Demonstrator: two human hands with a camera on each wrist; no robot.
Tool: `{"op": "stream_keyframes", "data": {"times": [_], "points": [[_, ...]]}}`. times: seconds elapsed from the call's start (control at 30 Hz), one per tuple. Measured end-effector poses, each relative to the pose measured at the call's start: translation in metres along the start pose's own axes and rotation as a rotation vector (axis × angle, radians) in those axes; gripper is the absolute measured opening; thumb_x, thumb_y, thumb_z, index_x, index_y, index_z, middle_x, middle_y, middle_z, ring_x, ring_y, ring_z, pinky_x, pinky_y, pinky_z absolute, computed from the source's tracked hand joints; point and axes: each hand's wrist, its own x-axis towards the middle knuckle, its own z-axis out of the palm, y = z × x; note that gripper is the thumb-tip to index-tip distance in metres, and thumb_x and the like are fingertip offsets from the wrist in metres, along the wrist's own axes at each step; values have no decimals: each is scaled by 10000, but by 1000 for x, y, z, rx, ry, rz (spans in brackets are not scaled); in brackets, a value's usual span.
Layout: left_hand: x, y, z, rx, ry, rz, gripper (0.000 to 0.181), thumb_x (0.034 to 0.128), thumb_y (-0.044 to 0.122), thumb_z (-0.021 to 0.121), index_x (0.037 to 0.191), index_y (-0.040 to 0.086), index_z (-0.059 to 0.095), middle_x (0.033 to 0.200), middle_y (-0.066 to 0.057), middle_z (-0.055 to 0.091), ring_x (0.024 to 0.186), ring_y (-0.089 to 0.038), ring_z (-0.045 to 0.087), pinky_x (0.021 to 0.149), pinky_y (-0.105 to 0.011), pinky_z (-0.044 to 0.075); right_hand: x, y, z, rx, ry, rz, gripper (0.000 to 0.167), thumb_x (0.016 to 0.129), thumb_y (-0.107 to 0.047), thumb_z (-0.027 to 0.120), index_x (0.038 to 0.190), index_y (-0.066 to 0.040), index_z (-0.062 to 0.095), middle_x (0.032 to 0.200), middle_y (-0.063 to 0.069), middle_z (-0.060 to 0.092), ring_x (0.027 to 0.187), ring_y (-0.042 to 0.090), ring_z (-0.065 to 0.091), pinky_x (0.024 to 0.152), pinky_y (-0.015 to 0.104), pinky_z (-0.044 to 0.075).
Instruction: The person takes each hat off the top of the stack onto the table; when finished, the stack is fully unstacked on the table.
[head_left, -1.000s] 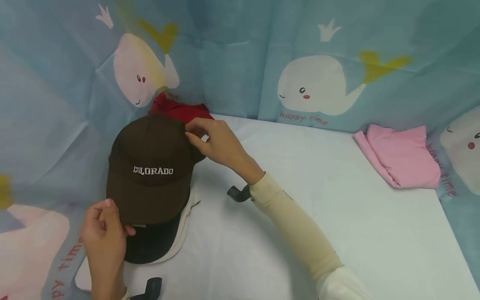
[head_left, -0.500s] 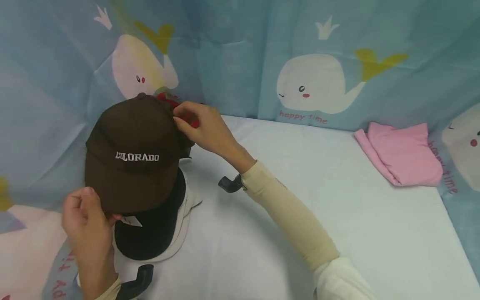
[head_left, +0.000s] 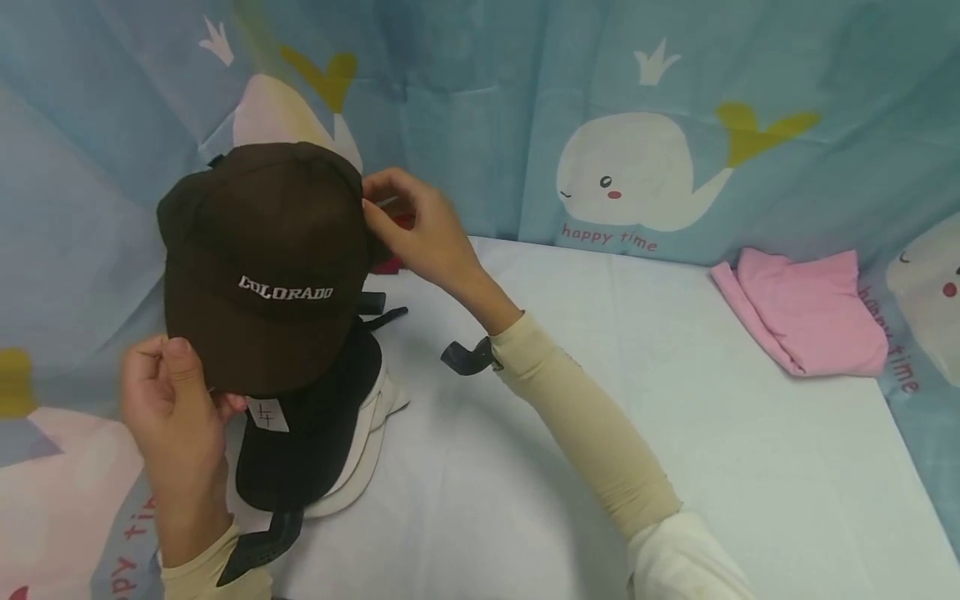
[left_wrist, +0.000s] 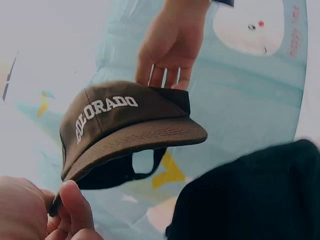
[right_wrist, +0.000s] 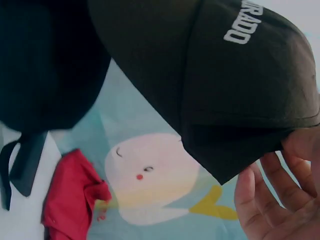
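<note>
Left hand (head_left: 180,404) and right hand (head_left: 422,227) pinch the brown cap (head_left: 262,242) aloft, not yet set down; black cap (head_left: 296,467) looks stacked on pale caps (head_left: 356,492).

You face a blue curtain (head_left: 450,100) printed with whales (head_left: 645,167) and "happy time"; it borders the back and sides of your white worktop (head_left: 787,483).

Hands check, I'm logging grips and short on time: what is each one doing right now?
Left hand: closed, pinching the brim of the brown COLORADO cap.
Right hand: closed, pinching the same cap's side edge.
</note>
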Motion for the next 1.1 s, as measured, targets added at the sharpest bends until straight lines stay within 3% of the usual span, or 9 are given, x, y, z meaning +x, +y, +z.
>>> {"op": "stream_keyframes", "data": {"times": [0.13, 0.23, 0.4, 0.6, 0.67, 0.9, 1.1], "points": [[-7, -1, 13, 29, -21, -69, 140, 1055, 159, 649, 1079, 41, 576, 830, -98, 558, 443, -168, 465, 380, -198, 437, -3, 3, -14, -29, 28, -3, 217, 1058, -146, 653, 1254, -58, 686, 1200, 61, 715, 1034, 157, 703, 900, 278, 563], [-16, -7, 24, 78, -65, -89, 110, 1069, 167, 624, 1103, 71, 582, 815, -74, 544, 428, -156, 453, 400, -192, 433, -6, 12, -30, -66, 49, 8, 222, 1055, -185, 670, 1246, -76, 696, 1186, 32, 720, 1038, 125, 695, 877, 283, 576], [-37, -22, 51, 147, -196, -102, 122, 1112, 167, 545, 1204, 86, 545, 788, -57, 518, 423, -151, 438, 435, -203, 414, -15, 25, -65, -143, 112, 25, 222, 1047, -215, 695, 1216, -72, 713, 1165, 32, 727, 1017, 122, 702, 817, 309, 585], [-59, -53, 87, 276, -303, -214, 215, 1147, 274, 449, 1281, 107, 474, 826, -50, 488, 487, -141, 427, 470, -222, 381, -25, 47, -106, -289, 176, 53, 208, 1040, -219, 701, 1186, -74, 732, 1158, 58, 736, 983, 165, 723, 829, 344, 590], [-63, -67, 97, 274, -325, -246, 232, 1155, 266, 419, 1295, 85, 455, 803, -48, 464, 484, -133, 403, 458, -227, 341, -29, 56, -115, -335, 177, 77, 205, 1043, -213, 692, 1190, -76, 734, 1166, 66, 738, 990, 193, 729, 816, 361, 593], [-65, -119, 117, 191, -316, -356, 198, 1169, 189, 342, 1230, 17, 420, 681, 29, 372, 448, -52, 319, 434, -182, 251, -40, 95, -129, -424, 176, 197, 203, 1049, -215, 671, 1184, -76, 730, 1190, 89, 733, 1044, 270, 720, 839, 420, 587], [-55, -138, 125, 296, -318, -388, 217, 1172, 186, 342, 1243, -1, 425, 660, 27, 381, 460, -57, 341, 447, -200, 283, -41, 123, -132, -473, 184, 261, 214, 1048, -201, 673, 1191, -51, 728, 1203, 118, 736, 1052, 298, 725, 842, 447, 596]]}}
